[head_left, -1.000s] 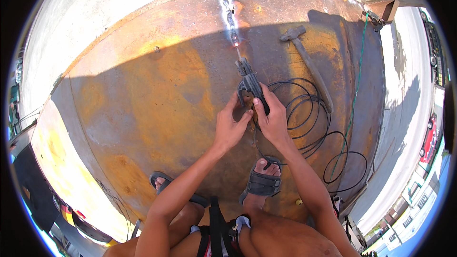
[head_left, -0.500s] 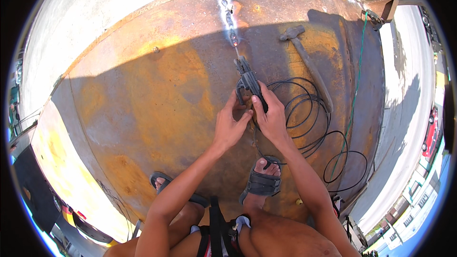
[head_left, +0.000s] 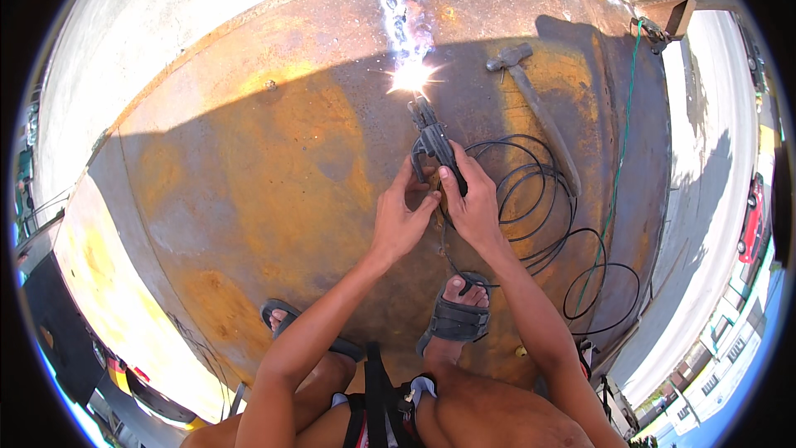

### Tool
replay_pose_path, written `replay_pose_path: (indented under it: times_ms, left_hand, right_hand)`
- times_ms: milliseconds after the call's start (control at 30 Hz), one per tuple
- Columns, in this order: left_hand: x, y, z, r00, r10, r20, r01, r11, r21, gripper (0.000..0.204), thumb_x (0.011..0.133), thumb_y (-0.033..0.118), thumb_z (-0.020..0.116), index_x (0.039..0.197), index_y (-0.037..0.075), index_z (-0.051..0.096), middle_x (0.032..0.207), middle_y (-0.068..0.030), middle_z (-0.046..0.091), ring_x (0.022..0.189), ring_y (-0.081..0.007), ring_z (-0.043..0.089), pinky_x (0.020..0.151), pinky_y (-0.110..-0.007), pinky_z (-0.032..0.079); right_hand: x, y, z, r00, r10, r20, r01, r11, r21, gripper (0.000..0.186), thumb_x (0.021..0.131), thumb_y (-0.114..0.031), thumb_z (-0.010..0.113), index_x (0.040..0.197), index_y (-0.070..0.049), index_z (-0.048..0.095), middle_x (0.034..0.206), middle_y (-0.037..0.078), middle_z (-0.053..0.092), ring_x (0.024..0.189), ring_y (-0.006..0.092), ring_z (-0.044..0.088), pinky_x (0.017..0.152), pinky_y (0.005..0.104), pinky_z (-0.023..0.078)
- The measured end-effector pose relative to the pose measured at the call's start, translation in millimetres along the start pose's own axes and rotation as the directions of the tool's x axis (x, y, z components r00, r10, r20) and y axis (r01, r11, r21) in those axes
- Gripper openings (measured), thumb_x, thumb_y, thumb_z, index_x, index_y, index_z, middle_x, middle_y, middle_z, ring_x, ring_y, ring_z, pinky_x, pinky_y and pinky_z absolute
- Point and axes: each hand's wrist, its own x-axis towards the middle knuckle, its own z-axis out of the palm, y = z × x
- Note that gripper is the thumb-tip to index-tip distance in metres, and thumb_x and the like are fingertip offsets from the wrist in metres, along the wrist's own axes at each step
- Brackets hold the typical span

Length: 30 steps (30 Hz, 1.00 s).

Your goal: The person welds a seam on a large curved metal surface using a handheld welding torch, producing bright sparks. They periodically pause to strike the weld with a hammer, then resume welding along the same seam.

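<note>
A black welding electrode holder (head_left: 430,134) points away from me over a rusty steel plate (head_left: 274,166). My right hand (head_left: 474,203) is closed around its handle. Beside it, my left hand (head_left: 404,214) has its fingers curled at the holder's lever, near the thumb of the right. At the holder's far tip a bright welding arc (head_left: 412,77) throws sparks, and its glare hides most of the rod. Beyond the arc, a lumpy weld bead (head_left: 395,17) with a whitish border runs toward the plate's far edge.
A hammer (head_left: 543,112) lies right of the holder. Loops of black cable (head_left: 543,216) spread beside my right forearm. A green cord (head_left: 623,145) crosses the plate's right side to a clamp (head_left: 652,33). My sandalled feet (head_left: 456,319) stand on the plate.
A bright arc with sparks has lit at the rod's tip, where a thin rod showed before. The rod looks shorter or hidden by glare. Both hands keep nearly the same place.
</note>
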Motion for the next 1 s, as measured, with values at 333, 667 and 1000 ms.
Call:
replay_pose_path:
  times_ms: [333,667,1000]
  left_hand:
    - [2.3,12.1,0.1,1.0,-0.002,-0.003,0.002,1.0,0.0,0.076,0.095,0.012,0.074,0.162,-0.003,0.042,0.133,-0.0181,0.075,0.113,-0.0288,0.075,0.101,-0.042,0.058]
    - [-6.8,17.5,-0.8,0.989,0.143,-0.038,-0.14,0.986,0.092,0.076,0.095,0.012,0.074,0.162,-0.002,0.041,0.131,-0.0225,0.074,0.121,-0.042,0.072,0.104,-0.045,0.055]
    - [-28.6,17.8,3.0,0.999,0.035,0.005,-0.035,0.962,0.269,0.081,0.096,0.02,0.075,0.158,-0.016,0.036,0.145,-0.0351,0.06,0.137,-0.0488,0.057,0.114,-0.05,0.046]
  right_hand:
    - [0.7,3.1,0.9,0.999,-0.022,-0.023,0.022,1.0,-0.023,0.045,0.109,-0.018,0.063,0.148,0.005,0.056,0.112,0.026,0.071,0.102,0.0454,0.072,0.088,0.0504,0.055]
    - [-4.8,1.7,-0.8,0.997,-0.045,-0.062,0.047,0.998,0.036,0.045,0.109,-0.019,0.064,0.146,0.005,0.058,0.121,0.026,0.071,0.11,0.0421,0.073,0.094,0.0462,0.056]
    - [-20.3,3.6,-5.1,0.999,-0.037,-0.024,0.037,0.999,0.008,0.044,0.108,-0.021,0.067,0.143,0.004,0.06,0.112,0.025,0.071,0.1,0.0423,0.072,0.087,0.0462,0.056]
